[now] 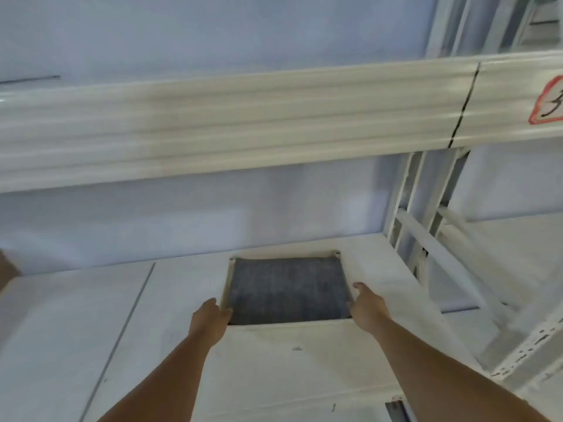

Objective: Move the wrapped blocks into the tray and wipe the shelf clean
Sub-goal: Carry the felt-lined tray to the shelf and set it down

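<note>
- Shallow rectangular tray (226,284), pale cream rim with a dark grey felt-like floor, lying flat on the white shelf board (91,315); it sits at 12 o'clock from the viewer, between the two outstretched bare arms.
- Left hand (209,315): at the tray's 8 o'clock corner, fingers curled over the left rim and closed on it.
- Right hand (367,303): at the tray's 4 o'clock corner, pressed against the right rim; how far the fingers wrap it cannot be told.
- White ribbed metal beam (243,123): crosses the view above the tray, at 12 o'clock.
- Red-bordered label (548,102): on the beam at 2 o'clock, cut off by the frame edge.
</note>
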